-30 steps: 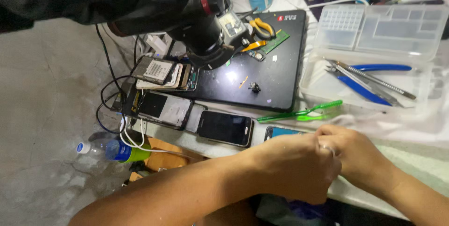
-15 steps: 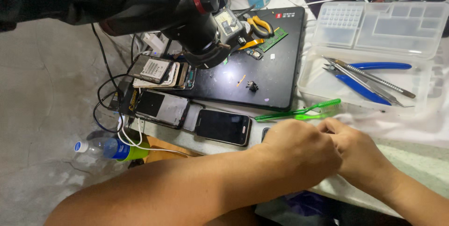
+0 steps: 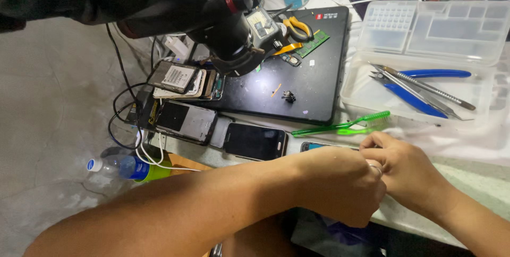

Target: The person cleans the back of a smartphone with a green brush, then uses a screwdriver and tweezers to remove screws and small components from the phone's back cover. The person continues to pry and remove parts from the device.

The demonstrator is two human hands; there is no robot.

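at table edge, my left hand (image 3: 340,185) and right hand (image 3: 406,169) are pinching together, clenched; contents hidden. i'm judging a small-part step, needing steady fingers beside the green toothbrush (image 3: 345,125).

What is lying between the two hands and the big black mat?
In the head view, a green toothbrush lies between the hands and the black mat.
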